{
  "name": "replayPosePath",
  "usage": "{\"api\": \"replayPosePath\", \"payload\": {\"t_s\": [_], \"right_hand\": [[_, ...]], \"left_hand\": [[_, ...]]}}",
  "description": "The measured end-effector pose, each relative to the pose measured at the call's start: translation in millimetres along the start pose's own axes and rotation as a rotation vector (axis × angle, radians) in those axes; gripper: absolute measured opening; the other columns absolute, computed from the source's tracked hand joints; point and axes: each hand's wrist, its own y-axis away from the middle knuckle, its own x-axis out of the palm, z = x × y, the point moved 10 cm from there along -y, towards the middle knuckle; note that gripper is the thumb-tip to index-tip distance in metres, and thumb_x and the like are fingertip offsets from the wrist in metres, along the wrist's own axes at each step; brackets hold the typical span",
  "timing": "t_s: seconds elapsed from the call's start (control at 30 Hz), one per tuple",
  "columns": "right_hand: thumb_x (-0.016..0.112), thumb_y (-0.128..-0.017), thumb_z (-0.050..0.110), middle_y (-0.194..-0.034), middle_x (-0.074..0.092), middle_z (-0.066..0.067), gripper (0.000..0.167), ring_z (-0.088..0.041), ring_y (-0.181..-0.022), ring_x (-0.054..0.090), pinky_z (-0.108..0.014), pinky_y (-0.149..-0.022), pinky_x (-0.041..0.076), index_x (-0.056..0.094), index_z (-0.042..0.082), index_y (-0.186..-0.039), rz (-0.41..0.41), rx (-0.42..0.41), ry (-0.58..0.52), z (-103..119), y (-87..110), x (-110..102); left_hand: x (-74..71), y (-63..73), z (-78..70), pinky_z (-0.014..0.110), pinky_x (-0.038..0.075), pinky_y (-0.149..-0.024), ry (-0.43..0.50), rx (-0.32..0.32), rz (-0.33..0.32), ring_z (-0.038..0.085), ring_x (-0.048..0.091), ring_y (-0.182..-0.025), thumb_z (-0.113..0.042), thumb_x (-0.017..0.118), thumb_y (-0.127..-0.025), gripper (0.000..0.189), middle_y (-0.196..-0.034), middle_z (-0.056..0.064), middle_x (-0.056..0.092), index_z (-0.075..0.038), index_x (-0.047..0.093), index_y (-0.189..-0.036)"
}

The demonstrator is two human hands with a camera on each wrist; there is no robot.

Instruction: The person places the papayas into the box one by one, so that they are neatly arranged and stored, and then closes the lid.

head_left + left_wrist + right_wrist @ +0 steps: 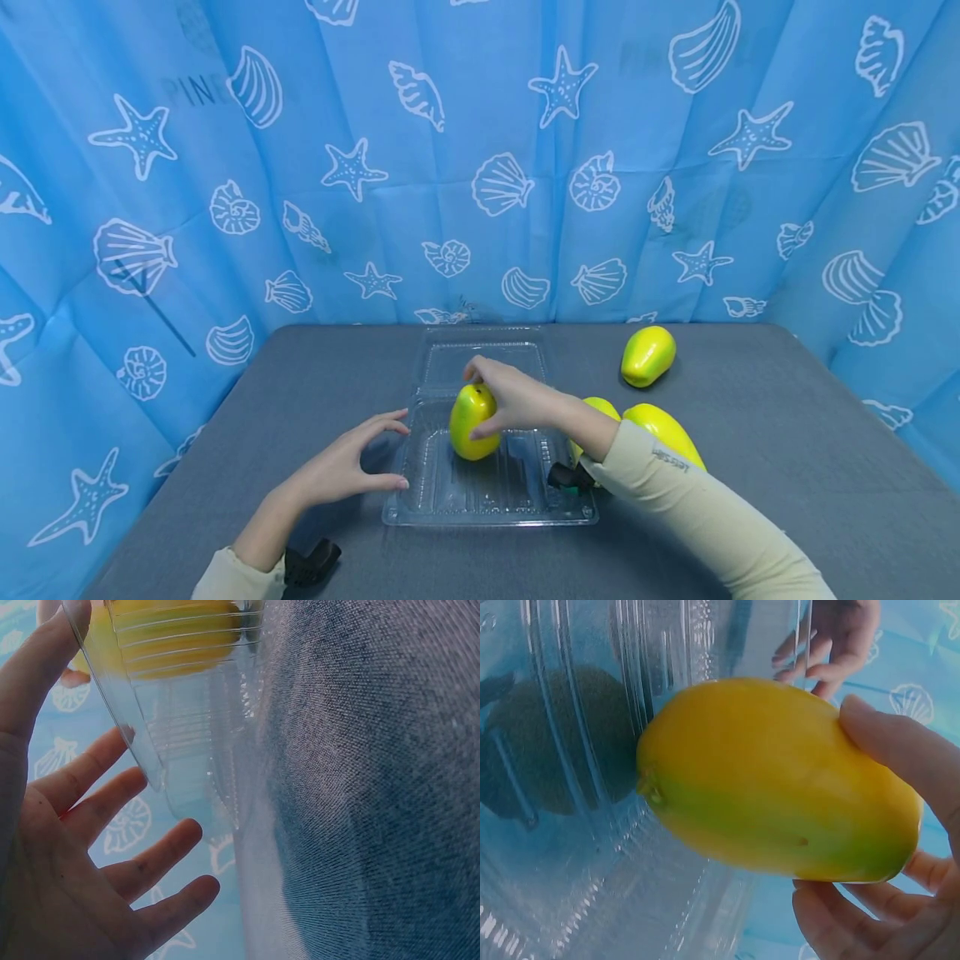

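My right hand [517, 396] holds a glossy yellow-green papaya [472, 429] over the base of a clear plastic clamshell box [491, 518]. In the right wrist view, the papaya [780, 780] lies lengthwise between thumb and fingers, its small stem nub close to the ribbed plastic floor. At the box's left side, my left hand [341, 462] has its fingers spread, with thumb tip and fingertips right at the rim. The left wrist view shows that hand [90, 847] holding nothing, and the papaya [172, 641] through the clear wall.
The box's hinged lid [483, 367] lies folded back toward the curtain. One loose papaya [648, 357] rests at the back right of the grey table [787, 467]. Two more fruits, including a larger one [667, 429], are partly hidden behind my right forearm. A blue seashell curtain [495, 250] hangs behind.
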Motion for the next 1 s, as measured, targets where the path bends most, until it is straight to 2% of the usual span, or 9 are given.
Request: {"api": "replayPosePath", "payload": {"t_s": [0.17,0.43,0.63,0.83,1.0], "right_hand": [[0.082,-0.070,0.023,-0.112,0.055,-0.010,0.064,-0.018,-0.096,0.056,-0.027,-0.079,0.052,0.045,0.004,-0.118,-0.019,0.024,-0.015,2,-6.7,3],[0.079,-0.074,0.022,-0.113,0.055,-0.009,0.057,-0.018,-0.099,0.054,-0.030,-0.082,0.051,0.048,0.007,-0.119,-0.029,-0.018,0.001,9,-14.0,11],[0.077,-0.076,0.023,-0.117,0.055,-0.009,0.057,-0.019,-0.102,0.054,-0.032,-0.085,0.052,0.049,0.008,-0.124,-0.025,-0.040,-0.001,13,-19.2,17],[0.075,-0.078,0.021,-0.126,0.056,-0.010,0.060,-0.024,-0.113,0.055,-0.037,-0.093,0.051,0.047,0.007,-0.128,-0.014,-0.009,-0.054,12,-24.6,22],[0.074,-0.080,0.021,-0.130,0.055,-0.010,0.059,-0.024,-0.114,0.056,-0.038,-0.094,0.051,0.045,0.008,-0.130,0.006,0.008,-0.069,13,-28.1,27]], "left_hand": [[-0.2,0.1,0.0,0.064,0.029,-0.105,0.000,-0.010,-0.001,0.037,0.030,-0.139,-0.037,0.074,-0.078,0.060,-0.150,0.007,0.035,-0.014,0.052,-0.129],[0.0,0.1,-0.5,0.065,0.029,-0.104,-0.004,-0.009,0.004,0.038,0.030,-0.138,-0.037,0.073,-0.078,0.059,-0.150,0.009,0.034,-0.014,0.052,-0.129],[0.2,1.4,-2.5,0.067,0.029,-0.103,-0.011,0.018,0.013,0.041,0.030,-0.137,-0.036,0.072,-0.080,0.057,-0.150,0.012,0.034,-0.013,0.052,-0.128],[0.9,1.3,-1.6,0.066,0.028,-0.104,0.008,0.021,0.019,0.040,0.029,-0.138,-0.035,0.072,-0.081,0.057,-0.151,0.011,0.032,-0.013,0.051,-0.129],[1.2,1.3,-2.9,0.067,0.029,-0.102,0.012,0.039,0.021,0.041,0.028,-0.138,-0.034,0.071,-0.081,0.055,-0.152,0.012,0.031,-0.013,0.052,-0.128]]}}
